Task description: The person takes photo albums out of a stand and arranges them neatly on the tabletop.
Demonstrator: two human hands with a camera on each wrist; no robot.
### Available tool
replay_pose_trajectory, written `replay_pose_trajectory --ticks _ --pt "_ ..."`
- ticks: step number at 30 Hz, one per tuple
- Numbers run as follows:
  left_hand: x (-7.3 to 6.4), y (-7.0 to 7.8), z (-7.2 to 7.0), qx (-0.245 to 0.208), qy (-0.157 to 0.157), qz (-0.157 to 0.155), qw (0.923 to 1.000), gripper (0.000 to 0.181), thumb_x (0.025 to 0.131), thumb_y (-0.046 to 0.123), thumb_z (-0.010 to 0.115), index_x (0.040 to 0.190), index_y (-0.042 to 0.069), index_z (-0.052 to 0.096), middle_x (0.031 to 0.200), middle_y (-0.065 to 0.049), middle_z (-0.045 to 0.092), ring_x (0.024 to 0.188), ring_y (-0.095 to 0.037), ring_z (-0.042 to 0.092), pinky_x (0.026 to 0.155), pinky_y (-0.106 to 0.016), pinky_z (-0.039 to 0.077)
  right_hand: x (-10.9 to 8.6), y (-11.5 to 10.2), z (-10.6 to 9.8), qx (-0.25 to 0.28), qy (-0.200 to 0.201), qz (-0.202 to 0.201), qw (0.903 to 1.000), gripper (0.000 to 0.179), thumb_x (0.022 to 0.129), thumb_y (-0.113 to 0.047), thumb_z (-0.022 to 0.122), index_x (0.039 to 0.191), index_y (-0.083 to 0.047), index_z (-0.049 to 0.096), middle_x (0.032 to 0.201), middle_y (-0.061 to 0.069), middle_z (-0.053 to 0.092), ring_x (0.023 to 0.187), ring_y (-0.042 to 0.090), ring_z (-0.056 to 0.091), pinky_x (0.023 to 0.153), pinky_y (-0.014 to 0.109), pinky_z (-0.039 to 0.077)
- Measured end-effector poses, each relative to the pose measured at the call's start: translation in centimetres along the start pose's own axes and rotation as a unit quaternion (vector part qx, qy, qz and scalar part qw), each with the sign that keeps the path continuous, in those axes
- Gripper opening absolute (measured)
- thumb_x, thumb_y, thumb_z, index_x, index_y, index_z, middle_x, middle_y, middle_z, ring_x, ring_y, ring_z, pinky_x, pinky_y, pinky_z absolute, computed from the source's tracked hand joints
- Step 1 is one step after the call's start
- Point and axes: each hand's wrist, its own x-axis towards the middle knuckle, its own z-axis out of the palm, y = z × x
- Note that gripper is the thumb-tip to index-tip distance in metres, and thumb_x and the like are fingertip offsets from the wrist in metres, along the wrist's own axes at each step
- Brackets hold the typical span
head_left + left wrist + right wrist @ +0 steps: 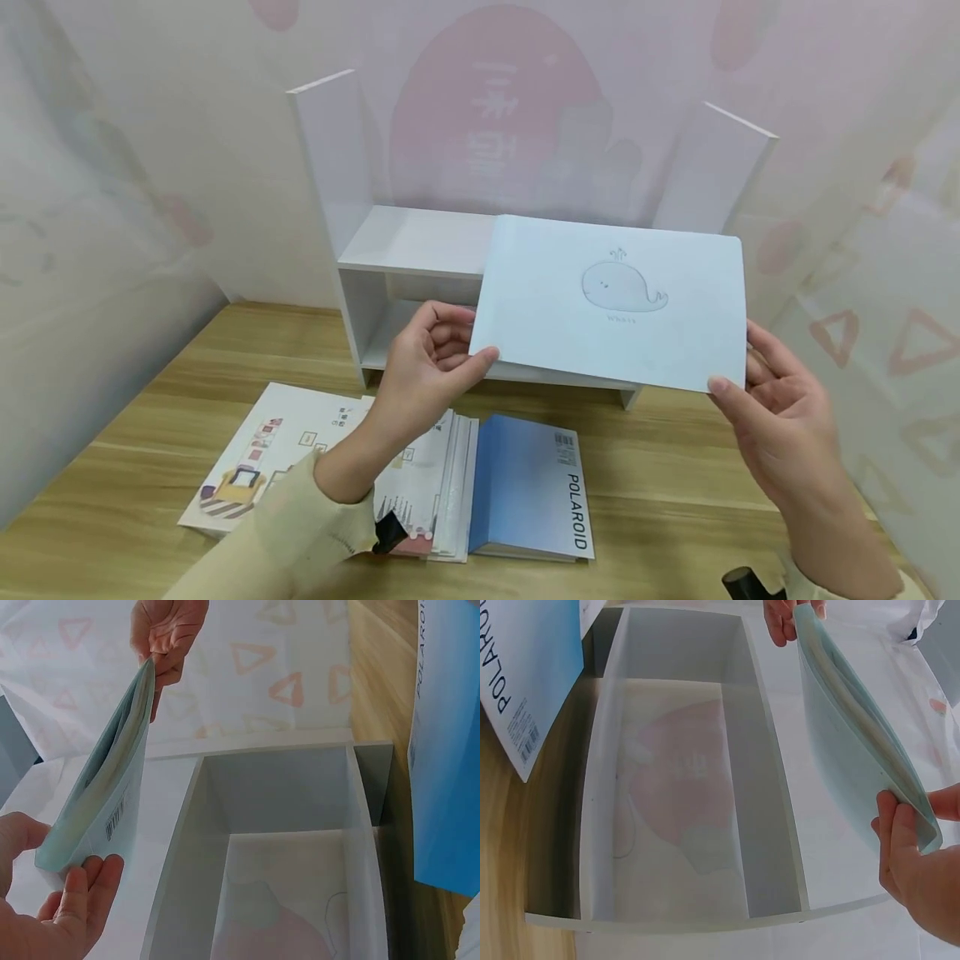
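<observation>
A thin pale-blue notebook [540, 292] with a small whale drawing on its cover is held up in front of the white shelf [420, 237]. My left hand [427, 358] pinches its near left corner, thumb on the cover and fingers beneath. At the near right corner my right hand [787, 417] grips it the same way. In the left wrist view the notebook [112, 787] shows its page edges and a barcode on the underside. Seen from the right wrist, the notebook [847, 735] is tilted above the shelf's edge, apart from it.
On the wooden table [660, 517] lies a blue book marked POLAROID [532, 492]. Left of it are several white books [450, 500], with a white illustrated book [255, 458] partly under my left forearm. Pale printed sheeting [135, 167] encloses the table.
</observation>
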Motion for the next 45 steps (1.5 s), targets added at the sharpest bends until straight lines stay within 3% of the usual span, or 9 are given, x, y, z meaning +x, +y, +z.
replay_pose_trajectory --ticks 8,17,27,33,37,40,45 --pt "-0.7 -0.4 1.1 -0.017 -0.021 -0.022 0.9994 0.045 0.084 -0.005 0.073 0.121 -0.003 0.049 0.103 -0.021 0.066 0.087 -0.012 0.066 0.082 -0.019 0.056 -1.2 -0.7 -1.3 -0.013 -0.020 0.010 0.9997 0.066 0.086 0.036 0.032 0.148 0.013 0.029 0.135 0.020 0.062 0.108 0.022 0.068 0.086 0.024 0.057" --pt "-1.3 -0.6 1.9 -0.018 -0.049 -0.018 0.9985 0.045 0.086 -0.002 0.073 0.122 -0.003 0.047 0.104 -0.022 0.065 0.091 -0.017 0.065 0.083 -0.021 0.056 -1.9 -1.2 -2.7 -0.009 -0.034 0.014 0.9993 0.066 0.087 0.035 0.034 0.149 0.012 0.025 0.137 0.020 0.060 0.111 0.023 0.067 0.085 0.024 0.057" --pt "-1.7 -0.7 2.8 -0.012 -0.056 -0.053 0.9970 0.044 0.086 -0.001 0.073 0.123 -0.001 0.049 0.108 -0.022 0.066 0.093 -0.018 0.065 0.084 -0.021 0.056 -2.3 -1.5 -3.7 -0.019 -0.046 0.013 0.9987 0.067 0.086 0.036 0.031 0.148 0.012 0.025 0.138 0.020 0.059 0.112 0.023 0.066 0.086 0.024 0.057" --pt "-1.7 -1.2 3.5 -0.017 -0.063 -0.053 0.9965 0.045 0.086 -0.001 0.074 0.123 -0.001 0.048 0.109 -0.022 0.065 0.095 -0.019 0.065 0.085 -0.022 0.056 -2.7 -1.9 -4.3 -0.023 -0.053 0.014 0.9982 0.071 0.084 0.038 0.027 0.150 0.014 0.021 0.142 0.022 0.056 0.118 0.024 0.063 0.091 0.026 0.056" --pt "-1.7 -1.6 3.9 -0.028 -0.069 -0.053 0.9958 0.044 0.087 0.001 0.073 0.123 -0.001 0.048 0.111 -0.022 0.064 0.096 -0.019 0.065 0.085 -0.021 0.056 -3.0 -2.4 -4.4 -0.098 -0.033 0.030 0.9942 0.072 0.085 0.036 0.030 0.152 0.012 0.021 0.142 0.014 0.058 0.118 0.019 0.063 0.092 0.021 0.054" --pt "-1.8 -1.8 4.2 -0.034 -0.074 -0.054 0.9952 0.044 0.087 0.001 0.073 0.123 -0.002 0.047 0.112 -0.023 0.063 0.097 -0.019 0.066 0.085 -0.022 0.056 -3.2 -2.6 -4.7 -0.119 -0.019 0.040 0.9918 0.073 0.085 0.036 0.032 0.152 0.011 0.022 0.141 0.012 0.059 0.119 0.017 0.063 0.092 0.020 0.054" --pt "-2.0 -2.1 4.8 -0.034 -0.076 -0.059 0.9947 0.046 0.086 0.002 0.074 0.123 -0.001 0.047 0.113 -0.022 0.063 0.099 -0.021 0.066 0.087 -0.022 0.056 -3.5 -2.5 -5.7 -0.070 -0.013 0.049 0.9963 0.073 0.084 0.037 0.031 0.152 0.010 0.026 0.142 0.016 0.057 0.116 0.021 0.066 0.089 0.024 0.056"
